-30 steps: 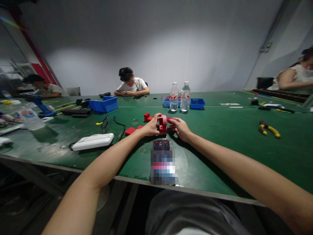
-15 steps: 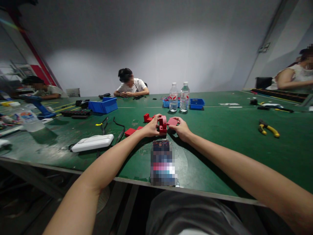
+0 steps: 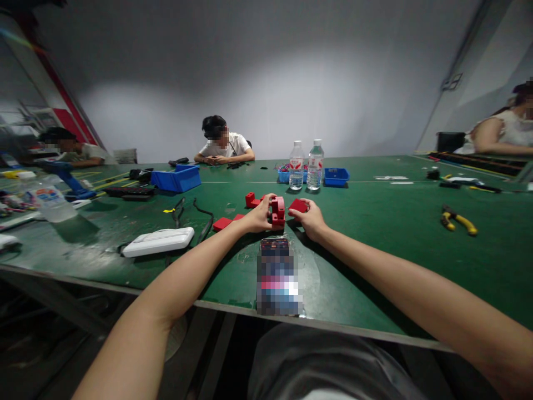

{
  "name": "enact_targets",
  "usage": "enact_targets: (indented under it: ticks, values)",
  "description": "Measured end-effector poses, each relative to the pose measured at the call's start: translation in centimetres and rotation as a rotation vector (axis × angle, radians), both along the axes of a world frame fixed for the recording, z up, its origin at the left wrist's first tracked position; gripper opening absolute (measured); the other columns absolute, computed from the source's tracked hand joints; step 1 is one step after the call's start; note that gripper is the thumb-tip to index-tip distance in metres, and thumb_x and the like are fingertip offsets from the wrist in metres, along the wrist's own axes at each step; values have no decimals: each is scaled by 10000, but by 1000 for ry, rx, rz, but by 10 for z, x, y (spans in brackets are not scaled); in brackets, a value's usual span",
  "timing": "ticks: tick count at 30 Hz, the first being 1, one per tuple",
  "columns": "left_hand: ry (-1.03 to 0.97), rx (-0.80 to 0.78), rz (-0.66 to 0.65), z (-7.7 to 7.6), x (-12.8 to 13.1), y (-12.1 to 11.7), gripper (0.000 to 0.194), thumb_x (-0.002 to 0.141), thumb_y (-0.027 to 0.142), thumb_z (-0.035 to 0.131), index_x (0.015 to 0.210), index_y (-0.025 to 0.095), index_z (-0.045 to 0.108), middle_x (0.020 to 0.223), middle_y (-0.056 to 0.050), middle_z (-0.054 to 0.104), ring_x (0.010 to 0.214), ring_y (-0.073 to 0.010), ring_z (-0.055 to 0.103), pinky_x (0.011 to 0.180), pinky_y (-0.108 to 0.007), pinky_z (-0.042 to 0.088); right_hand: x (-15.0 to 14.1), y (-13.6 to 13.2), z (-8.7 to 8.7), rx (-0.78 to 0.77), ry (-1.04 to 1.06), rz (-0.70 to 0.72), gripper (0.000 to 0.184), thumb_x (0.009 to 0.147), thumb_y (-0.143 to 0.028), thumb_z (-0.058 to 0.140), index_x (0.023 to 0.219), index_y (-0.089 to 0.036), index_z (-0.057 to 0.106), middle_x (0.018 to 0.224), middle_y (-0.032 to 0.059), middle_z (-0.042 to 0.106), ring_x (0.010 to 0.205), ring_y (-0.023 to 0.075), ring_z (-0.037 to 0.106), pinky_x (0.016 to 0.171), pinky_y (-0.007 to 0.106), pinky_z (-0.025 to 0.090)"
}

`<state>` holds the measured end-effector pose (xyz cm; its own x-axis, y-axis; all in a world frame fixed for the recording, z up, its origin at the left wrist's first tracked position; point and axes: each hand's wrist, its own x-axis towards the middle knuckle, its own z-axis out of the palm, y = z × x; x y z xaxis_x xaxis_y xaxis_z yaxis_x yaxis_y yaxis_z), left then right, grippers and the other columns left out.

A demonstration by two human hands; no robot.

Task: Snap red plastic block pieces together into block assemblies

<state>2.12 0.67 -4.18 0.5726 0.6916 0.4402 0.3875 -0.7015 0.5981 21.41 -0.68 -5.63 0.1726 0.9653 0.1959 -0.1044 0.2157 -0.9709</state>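
My left hand [image 3: 262,215] is closed around a red block with a curved top and notches in its side [image 3: 277,212], which stands on the green table [image 3: 358,266]. To its right, my right hand [image 3: 311,218] pinches a flat red square block [image 3: 298,206] between thumb and fingers. A small gap separates the two red parts. Behind and left of my left hand lies another red piece [image 3: 252,200], partly hidden by the hand. A red flat block [image 3: 222,224] rests beside my left forearm. Just in front of my hands lies a phone [image 3: 277,278] with its screen lit.
Two water bottles [image 3: 296,166] stand beyond my hands, near a small blue tray [image 3: 336,176]. Yellow-handled pliers [image 3: 458,220] lie at right. A white device [image 3: 159,242] with black cables and a blue bin [image 3: 176,178] are at left. A person [image 3: 225,147] sits across the table.
The flat red block in my right hand has tilted and moved slightly right, away from the curved block. My left hand keeps its hold in nearly the same place.
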Motion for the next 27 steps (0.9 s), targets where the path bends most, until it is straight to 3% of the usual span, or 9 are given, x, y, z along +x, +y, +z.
enact_targets:
  ticks: [4, 7, 18, 22, 27]
  values:
    - [9, 0, 5, 0, 0, 0, 968, 597, 338, 824, 1359, 189, 244, 1238, -163, 493, 1015, -245, 602, 899, -441, 512, 3, 4, -5, 37, -113, 18, 324, 519, -206, 737, 814, -157, 611, 698, -22, 626, 635, 137, 575, 612, 264, 477]
    - [-1, 20, -4, 0, 0, 1, 956, 600, 338, 824, 1354, 195, 255, 1230, -150, 494, 1035, -243, 596, 905, -427, 511, 3, 4, -5, 67, -122, 33, 261, 517, -151, 680, 774, -157, 632, 684, -29, 637, 634, 134, 577, 632, 262, 474]
    - [10, -18, 1, 1, 0, 0, 958, 600, 349, 824, 1345, 193, 243, 1199, -136, 493, 953, -220, 617, 842, -416, 540, 2, 0, -2, 54, -63, 53, 271, 486, -58, 622, 736, -159, 652, 667, -17, 660, 624, 140, 590, 620, 265, 479]
    - [14, -9, -3, 1, 0, 0, 934, 614, 348, 814, 1338, 196, 244, 1179, -125, 499, 901, -193, 617, 799, -387, 546, 2, 0, -1, 32, -31, 45, 282, 501, -85, 643, 769, -176, 626, 696, -12, 652, 641, 146, 595, 598, 269, 484]
    - [18, -11, -6, 2, 1, -2, 931, 609, 340, 812, 1332, 194, 244, 1196, -140, 492, 951, -219, 618, 848, -427, 537, 0, 0, 1, 42, 145, 116, 380, 516, -183, 733, 840, -217, 539, 795, -22, 653, 717, 157, 623, 641, 287, 510]
